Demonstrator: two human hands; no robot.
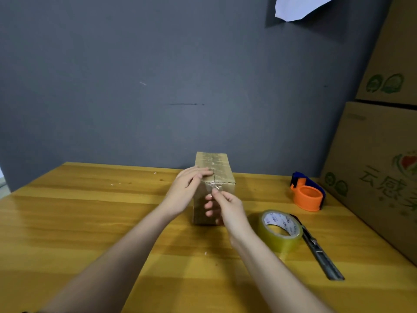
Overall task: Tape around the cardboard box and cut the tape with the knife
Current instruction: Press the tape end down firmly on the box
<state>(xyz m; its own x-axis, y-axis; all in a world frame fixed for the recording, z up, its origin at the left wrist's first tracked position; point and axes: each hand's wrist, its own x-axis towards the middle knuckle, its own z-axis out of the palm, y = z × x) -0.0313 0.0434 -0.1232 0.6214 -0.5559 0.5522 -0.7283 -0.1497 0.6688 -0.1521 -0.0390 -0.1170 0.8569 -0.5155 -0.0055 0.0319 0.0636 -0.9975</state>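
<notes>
A wide wooden table with a yellow-orange top point(90, 222) stands against a dark grey wall point(135, 75). At the right edge two big brown cardboard cartons with green print point(379, 172) are stacked, and a white sheet of paper point(300, 6) hangs on the wall above.

Near the middle of the table stands the small brown cardboard box point(214, 168), upright, with shiny clear tape already on its top and on its near face. The left hand point(187, 188) lies on the left top edge of the box, fingers flat on the top and spread a little – it presses, it does not grip. The right hand point(225, 206) is in front of the near face, thumb and forefinger pinched together on a small piece of clear tape just under the top edge; the other fingers are curled against the box.

To the right of the right forearm lies a roll of clear yellowish packing tape point(282, 231), flat on the table. Just beside it, touching its far side, lies a dark grey utility knife point(320, 251), pointing toward the near edge. Farther back stands an orange and blue tape dispenser point(308, 193) – well apart from the box
</notes>
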